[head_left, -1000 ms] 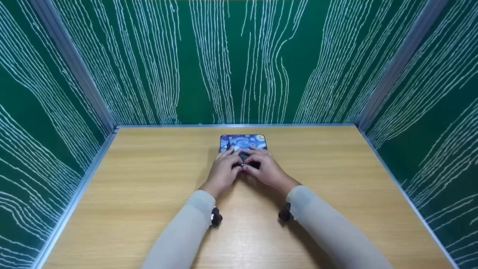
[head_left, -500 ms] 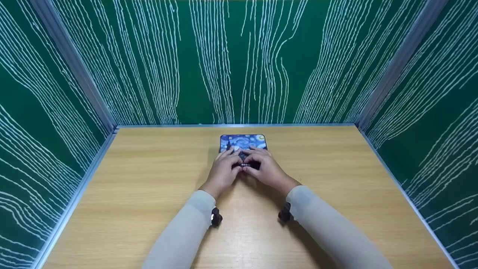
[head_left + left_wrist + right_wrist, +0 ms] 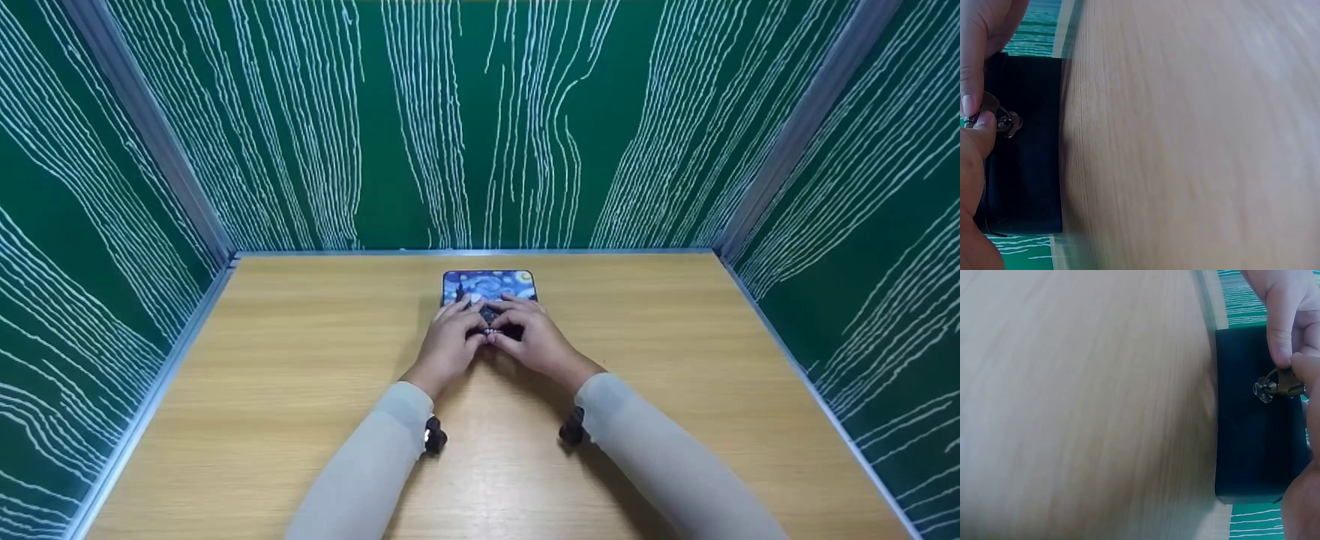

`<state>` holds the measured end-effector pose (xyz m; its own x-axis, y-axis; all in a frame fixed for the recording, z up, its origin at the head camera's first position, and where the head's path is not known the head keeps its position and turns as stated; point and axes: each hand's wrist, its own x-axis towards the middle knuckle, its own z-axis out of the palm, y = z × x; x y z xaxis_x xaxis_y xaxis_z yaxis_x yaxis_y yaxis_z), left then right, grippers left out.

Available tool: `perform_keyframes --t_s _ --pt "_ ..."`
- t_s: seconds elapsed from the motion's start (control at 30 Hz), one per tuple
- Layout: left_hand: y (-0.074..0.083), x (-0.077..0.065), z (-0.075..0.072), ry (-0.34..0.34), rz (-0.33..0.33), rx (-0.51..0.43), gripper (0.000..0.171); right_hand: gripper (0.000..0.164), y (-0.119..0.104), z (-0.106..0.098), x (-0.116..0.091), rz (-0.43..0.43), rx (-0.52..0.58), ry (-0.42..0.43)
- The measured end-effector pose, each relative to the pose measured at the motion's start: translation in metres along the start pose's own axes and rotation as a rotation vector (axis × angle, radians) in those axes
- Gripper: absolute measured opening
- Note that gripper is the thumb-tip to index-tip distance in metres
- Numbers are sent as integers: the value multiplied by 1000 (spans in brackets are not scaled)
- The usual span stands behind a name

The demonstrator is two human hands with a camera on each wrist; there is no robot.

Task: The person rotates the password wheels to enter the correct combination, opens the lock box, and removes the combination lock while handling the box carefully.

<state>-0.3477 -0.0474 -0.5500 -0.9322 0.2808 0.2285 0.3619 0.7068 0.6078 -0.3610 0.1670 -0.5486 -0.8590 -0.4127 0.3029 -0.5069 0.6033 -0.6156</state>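
A dark box with a blue swirling night-sky picture on its lid (image 3: pixel 488 283) stands toward the back of the table. On its dark front (image 3: pixel 1027 169) is a round metal hasp (image 3: pixel 1264 391) with the shackle of a small bronze-coloured combination padlock (image 3: pixel 1287 384) through it. My left hand (image 3: pixel 448 336) and right hand (image 3: pixel 534 336) come in from either side and pinch the padlock between thumbs and index fingers. The other fingers rest over the lid. In the left wrist view the right thumb and fingers cover much of the padlock's body, and its number dials are mostly hidden.
The wooden table (image 3: pixel 337 442) reaches to a metal edge strip. Green walls (image 3: pixel 405 150) with white wavy lines rise on the left, right and back. Dark wrist devices (image 3: pixel 571 427) hang below the sleeves, close to the table.
The right thumb shifts very slightly at the padlock. Both hands and the box otherwise keep their places.
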Motion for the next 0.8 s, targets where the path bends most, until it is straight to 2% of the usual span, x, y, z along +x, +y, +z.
perform_keyframes --t_s 0.37,0.57,0.8 --pt "-2 0 2 18 43 7 6 15 0 2 1 -32 12 19" --pt "-1 0 1 5 22 3 5 15 -1 1 1 -5 11 7" --pt "-1 0 1 12 31 5 7 20 -1 0 0 14 10 4"
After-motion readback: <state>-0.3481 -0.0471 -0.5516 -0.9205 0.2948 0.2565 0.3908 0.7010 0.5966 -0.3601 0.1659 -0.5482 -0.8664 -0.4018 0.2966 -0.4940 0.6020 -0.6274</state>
